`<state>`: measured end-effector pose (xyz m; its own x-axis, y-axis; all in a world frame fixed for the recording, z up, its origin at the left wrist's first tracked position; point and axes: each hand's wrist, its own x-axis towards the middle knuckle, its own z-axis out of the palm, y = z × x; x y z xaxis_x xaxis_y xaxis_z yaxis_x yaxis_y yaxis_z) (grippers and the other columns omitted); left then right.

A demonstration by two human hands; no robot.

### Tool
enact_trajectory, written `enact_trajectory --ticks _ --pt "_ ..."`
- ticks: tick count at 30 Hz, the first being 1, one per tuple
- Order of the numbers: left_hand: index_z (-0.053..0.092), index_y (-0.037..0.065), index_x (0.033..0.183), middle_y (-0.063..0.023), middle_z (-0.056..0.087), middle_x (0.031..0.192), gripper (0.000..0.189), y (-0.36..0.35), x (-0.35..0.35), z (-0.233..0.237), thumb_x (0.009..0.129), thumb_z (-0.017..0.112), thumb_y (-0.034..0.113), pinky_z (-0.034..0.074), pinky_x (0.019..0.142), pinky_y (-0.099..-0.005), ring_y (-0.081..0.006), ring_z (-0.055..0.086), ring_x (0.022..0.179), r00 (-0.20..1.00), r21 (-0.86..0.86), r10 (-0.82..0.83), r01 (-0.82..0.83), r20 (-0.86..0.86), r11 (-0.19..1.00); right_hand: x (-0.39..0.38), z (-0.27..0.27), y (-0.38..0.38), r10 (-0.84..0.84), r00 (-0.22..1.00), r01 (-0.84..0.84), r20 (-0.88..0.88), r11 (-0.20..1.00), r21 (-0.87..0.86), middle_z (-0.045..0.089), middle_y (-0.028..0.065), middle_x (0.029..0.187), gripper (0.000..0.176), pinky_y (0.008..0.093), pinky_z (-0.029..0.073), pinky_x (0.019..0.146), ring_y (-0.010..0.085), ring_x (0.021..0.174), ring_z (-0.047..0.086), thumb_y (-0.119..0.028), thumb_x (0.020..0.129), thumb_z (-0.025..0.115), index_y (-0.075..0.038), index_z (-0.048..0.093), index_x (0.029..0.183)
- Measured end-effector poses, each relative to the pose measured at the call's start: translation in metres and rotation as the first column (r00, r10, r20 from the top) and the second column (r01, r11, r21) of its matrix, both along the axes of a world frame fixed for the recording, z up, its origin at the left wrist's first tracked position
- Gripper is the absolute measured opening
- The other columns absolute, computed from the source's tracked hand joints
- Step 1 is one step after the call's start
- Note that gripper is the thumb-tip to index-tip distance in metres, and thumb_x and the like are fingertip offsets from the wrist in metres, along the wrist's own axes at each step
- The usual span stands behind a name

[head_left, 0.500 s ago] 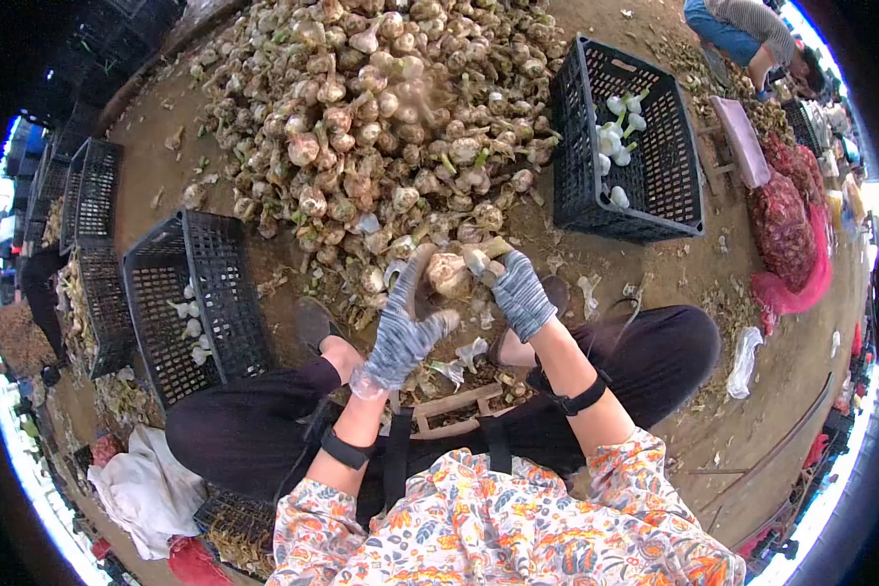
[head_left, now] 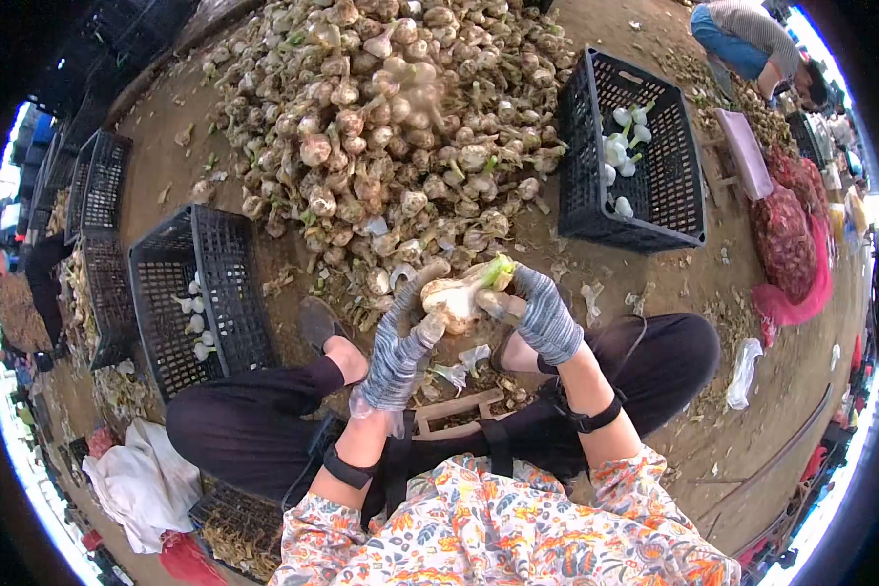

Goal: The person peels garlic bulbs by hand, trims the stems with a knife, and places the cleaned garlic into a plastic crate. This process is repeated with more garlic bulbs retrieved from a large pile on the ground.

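Observation:
A garlic bulb [head_left: 452, 302] with brownish-white skin and a green-tipped stem is between my two gloved hands, in front of the large garlic heap. My left hand [head_left: 400, 342], in a grey striped glove, grips the bulb's left side with thumb and fingers. On the other side, my right hand [head_left: 549, 317], gloved the same way, pinches the stem end. Loose peeled skins [head_left: 461, 367] lie on the ground below the hands.
Unpeeled garlic is heaped [head_left: 361, 146] ahead. A black crate [head_left: 581, 215] at right and another black crate [head_left: 151, 322] at left hold white bulbs. Red net sacks [head_left: 789, 234] lie far right. A person [head_left: 752, 44] bends over at upper right; another person [head_left: 49, 293] is far left.
The bulb has turned, so its stem now points up and right with the green tip showing. My left thumb has closed onto the bulb, and my right hand has shifted slightly right and down.

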<state>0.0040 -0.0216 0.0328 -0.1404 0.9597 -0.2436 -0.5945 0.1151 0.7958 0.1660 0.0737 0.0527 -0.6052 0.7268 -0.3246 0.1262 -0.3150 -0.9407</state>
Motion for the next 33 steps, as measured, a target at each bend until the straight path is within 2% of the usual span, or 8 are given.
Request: enact_trajectory --ticks 2,10,18,20,22,26,29,33 --pt "0.037 0.003 0.128 -0.0075 0.046 0.122 0.066 -0.001 0.001 0.004 0.077 0.067 0.033 0.038 0.094 -0.031 -0.0184 0.046 0.11 0.974 -0.071 -0.024 0.041 0.226 0.997 -0.002 -0.004 0.0 -0.027 0.999 0.027 -0.025 0.999 -0.03 0.061 0.004 0.087 0.029 0.0258 0.045 0.071 0.0099 0.078 0.053 -0.019 0.081 0.061 0.0 0.057 0.101" --pt "0.036 0.002 0.129 -0.0091 0.044 0.125 0.064 -0.003 -0.002 -0.008 0.08 0.063 0.033 0.034 0.096 -0.0312 -0.0178 0.043 0.114 0.954 0.041 0.021 -0.009 -0.299 0.999 -0.016 -0.007 -0.007 -0.077 0.996 0.078 0.033 0.996 -0.046 0.063 0.0053 0.087 0.023 0.0262 0.045 0.073 0.0099 0.078 0.055 -0.015 0.081 0.061 0.001 0.059 0.098" --pt "0.047 0.002 0.119 -0.0071 0.055 0.109 0.054 -0.003 -0.005 -0.038 0.089 0.041 0.047 0.043 0.083 -0.0271 -0.014 0.054 0.095 0.998 -0.147 0.06 -0.059 0.003 0.987 -0.008 -0.014 -0.016 0.064 0.995 -0.078 0.07 0.973 0.215 0.064 0.0143 0.083 0.022 0.0305 0.048 0.068 0.0211 0.073 0.061 -0.01 0.076 0.062 0.001 0.059 0.095" --pt "0.052 0.004 0.112 -0.0058 0.059 0.102 0.053 0.003 -0.006 -0.044 0.09 0.037 0.049 0.047 0.074 -0.0266 -0.0132 0.057 0.087 0.996 -0.154 0.08 -0.083 -0.029 0.984 -0.01 -0.01 -0.017 0.115 0.936 -0.273 0.332 0.834 0.48 0.063 0.0124 0.083 0.023 0.0278 0.047 0.067 0.0205 0.072 0.061 -0.008 0.075 0.064 -0.001 0.059 0.096" --pt "0.055 0.003 0.108 -0.0057 0.059 0.098 0.052 0.004 -0.004 -0.029 0.09 0.037 0.049 0.048 0.07 -0.0266 -0.0134 0.058 0.085 0.992 -0.496 0.106 -0.059 0.068 0.866 -0.012 -0.012 -0.019 0.102 0.935 -0.282 0.338 0.791 0.543 0.061 0.0169 0.08 0.021 0.0294 0.047 0.066 0.0275 0.071 0.06 -0.009 0.073 0.064 0.0 0.059 0.092" --pt "0.051 0.003 0.111 -0.0043 0.058 0.097 0.051 0.003 -0.004 -0.048 0.09 0.037 0.048 0.049 0.067 -0.0262 -0.0122 0.058 0.08 0.987 -0.286 0.133 -0.153 -0.09 0.946 -0.016 -0.023 -0.018 0.03 0.943 -0.194 0.332 0.858 0.475 0.062 0.0103 0.082 0.025 0.0291 0.047 0.069 0.0181 0.075 0.06 -0.008 0.073 0.066 -0.001 0.056 0.095" --pt "0.041 0.001 0.121 -0.0087 0.051 0.108 0.052 -0.001 0.003 -0.07 0.091 0.037 0.043 0.043 0.082 -0.0286 -0.0161 0.052 0.095 0.954 -0.128 0.136 -0.175 -0.267 0.976 -0.031 -0.029 -0.033 -0.136 0.989 0.133 -0.054 0.989 -0.067 0.058 0.0032 0.102 0.035 0.0256 0.046 0.079 0.0112 0.088 0.055 -0.002 0.073 0.065 -0.004 0.052 0.105" --pt "0.031 -0.002 0.128 -0.0144 0.043 0.118 0.056 0.003 0.006 -0.046 0.088 0.05 0.033 0.036 0.092 -0.0304 -0.0207 0.044 0.107 0.788 0.114 0.143 -0.093 -0.599 0.989 -0.029 -0.041 -0.035 -0.311 0.939 0.245 -0.147 0.904 -0.35 0.062 0.0053 0.093 0.037 0.0237 0.046 0.075 0.0108 0.083 0.057 0.004 0.072 0.061 -0.001 0.053 0.108"
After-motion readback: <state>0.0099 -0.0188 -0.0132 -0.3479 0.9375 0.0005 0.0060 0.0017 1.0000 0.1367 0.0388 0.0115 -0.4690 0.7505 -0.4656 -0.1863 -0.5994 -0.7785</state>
